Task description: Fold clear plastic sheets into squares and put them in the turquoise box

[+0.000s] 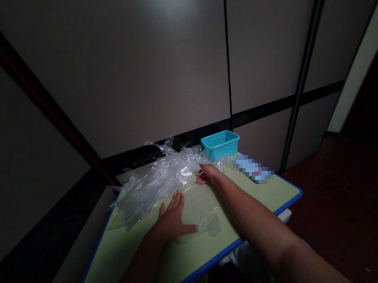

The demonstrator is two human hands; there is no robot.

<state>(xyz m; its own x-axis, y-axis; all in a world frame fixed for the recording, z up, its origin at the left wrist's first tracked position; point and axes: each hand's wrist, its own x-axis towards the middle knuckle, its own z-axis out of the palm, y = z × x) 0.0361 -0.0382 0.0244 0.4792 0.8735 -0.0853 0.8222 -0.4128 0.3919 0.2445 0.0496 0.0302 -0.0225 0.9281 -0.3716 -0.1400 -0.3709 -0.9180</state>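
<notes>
A clear plastic bag [208,225] lies flat on the pale green tabletop, partly under my left hand [172,221]. That hand is spread, palm down, its thumb stretched to the right. Farther back, my right hand [208,175] is at the near right edge of a heap of crumpled clear plastic bags [165,174]. Its fingers are apart and point left, touching or just above the film; I cannot tell which. Nothing shows clearly gripped in either hand.
The table [266,200] has a blue edge. At its back stands a turquoise plastic basket [222,145], with a blurred-out flat item [253,168] to its right. Large wardrobe panels [161,76] rise behind the table. Dark red floor [335,193] lies to the right.
</notes>
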